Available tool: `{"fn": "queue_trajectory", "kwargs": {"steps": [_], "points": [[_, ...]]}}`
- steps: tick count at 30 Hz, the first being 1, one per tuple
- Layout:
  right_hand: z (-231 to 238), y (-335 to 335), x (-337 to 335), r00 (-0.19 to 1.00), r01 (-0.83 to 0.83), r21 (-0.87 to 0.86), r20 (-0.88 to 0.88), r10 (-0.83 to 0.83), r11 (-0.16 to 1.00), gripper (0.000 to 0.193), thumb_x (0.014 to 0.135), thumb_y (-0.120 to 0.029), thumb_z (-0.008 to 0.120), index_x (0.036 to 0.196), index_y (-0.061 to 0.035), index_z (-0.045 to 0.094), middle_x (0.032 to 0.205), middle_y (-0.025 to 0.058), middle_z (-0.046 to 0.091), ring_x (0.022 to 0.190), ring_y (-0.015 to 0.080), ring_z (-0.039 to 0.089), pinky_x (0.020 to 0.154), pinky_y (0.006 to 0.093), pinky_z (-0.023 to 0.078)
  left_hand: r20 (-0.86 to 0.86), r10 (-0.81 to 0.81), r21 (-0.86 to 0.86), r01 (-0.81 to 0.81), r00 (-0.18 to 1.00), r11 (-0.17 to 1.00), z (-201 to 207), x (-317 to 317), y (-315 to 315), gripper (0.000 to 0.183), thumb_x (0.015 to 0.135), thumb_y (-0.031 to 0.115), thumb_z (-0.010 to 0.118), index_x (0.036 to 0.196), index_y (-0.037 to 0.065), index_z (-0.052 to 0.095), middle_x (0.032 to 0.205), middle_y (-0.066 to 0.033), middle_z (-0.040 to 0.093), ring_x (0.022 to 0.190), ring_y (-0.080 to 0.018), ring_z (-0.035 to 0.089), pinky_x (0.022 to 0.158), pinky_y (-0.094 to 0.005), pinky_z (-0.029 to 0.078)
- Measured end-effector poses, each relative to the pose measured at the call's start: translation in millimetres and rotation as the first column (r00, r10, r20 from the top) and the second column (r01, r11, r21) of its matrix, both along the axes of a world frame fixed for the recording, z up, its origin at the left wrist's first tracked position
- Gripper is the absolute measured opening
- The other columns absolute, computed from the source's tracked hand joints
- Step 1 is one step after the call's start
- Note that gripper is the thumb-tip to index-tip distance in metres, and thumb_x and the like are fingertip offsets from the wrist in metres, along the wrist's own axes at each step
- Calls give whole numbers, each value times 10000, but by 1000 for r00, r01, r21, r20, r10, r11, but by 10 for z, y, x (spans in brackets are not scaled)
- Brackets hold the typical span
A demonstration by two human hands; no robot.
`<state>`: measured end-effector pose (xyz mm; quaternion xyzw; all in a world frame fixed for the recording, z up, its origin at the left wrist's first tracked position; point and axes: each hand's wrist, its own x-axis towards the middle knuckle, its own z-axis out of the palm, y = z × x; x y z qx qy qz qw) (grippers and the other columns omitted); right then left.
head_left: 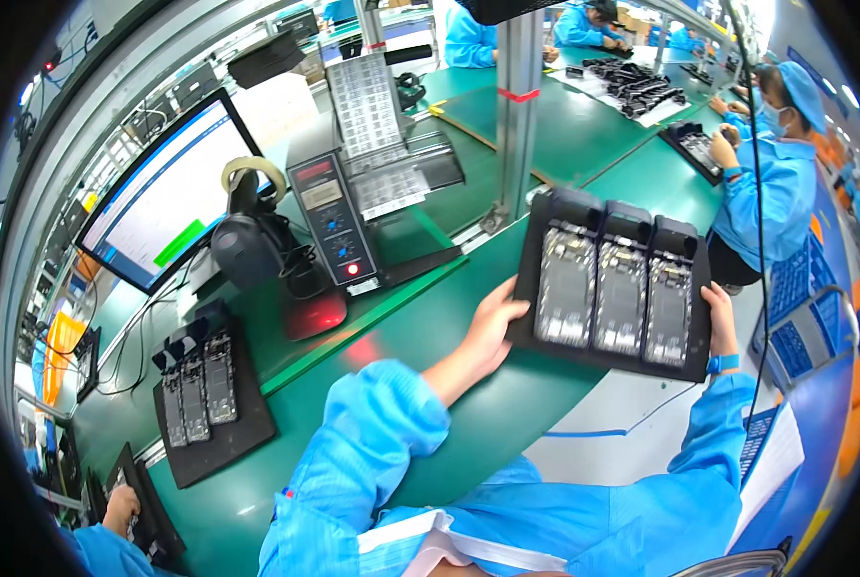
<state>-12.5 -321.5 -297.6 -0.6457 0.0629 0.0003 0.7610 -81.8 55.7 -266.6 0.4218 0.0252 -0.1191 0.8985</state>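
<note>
Between my two hands I carry a black foam tray with three open electronic units side by side in it. Each unit is long and dark, with a circuit board along its upper part. My left hand grips the tray's left edge, thumb on top. On the opposite edge, my right hand closes around the side; a blue band circles that wrist. The tray is held up over the bench's front edge, tilted toward me. Fingers beneath it are hidden.
On the green bench a similar black tray holds three units. Behind stand a handheld scanner, a monitor, a label dispenser and a metal post. A co-worker sits right; another person's hand shows lower left.
</note>
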Motion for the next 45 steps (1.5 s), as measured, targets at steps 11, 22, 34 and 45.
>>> {"fn": "queue_trajectory", "kwargs": {"steps": [11,22,34,45], "points": [[-731,75,2495,783,617,211,-76,-617,758,168,709,-78,551,806,59,554,775,100,577,672,199,546,625,335,449,42,-130,308,111,991,945,53,799,-64,447,848,173,479,1244,8,354,1211,-110,463,1111,-184,432,912,-306,352],[43,2424,3155,995,86,-253,70,-70,963,390,797,-327,475,866,44,572,642,165,603,463,178,519,420,289,385,246,960,347,-937,134,42,145,-3267,1314,312,824,130,489,1107,9,442,1006,-128,531,870,-199,536,772,-308,440],[175,2839,314,862,-364,72,404,306,929,245,865,-220,430,646,-111,413,549,-37,340,476,48,298,414,227,227,742,579,654,-174,337,-737,493,-3607,3190,334,790,146,503,1086,-7,481,1085,-154,491,1029,-283,462,880,-348,365],[596,5257,-1664,119,-991,-82,-131,984,109,326,848,-237,487,977,62,473,753,74,561,586,170,581,551,283,460,437,887,899,-41,153,-436,263,-4221,3913,427,832,338,407,1079,10,524,1052,-205,546,1015,-341,492,871,-379,365]]}}
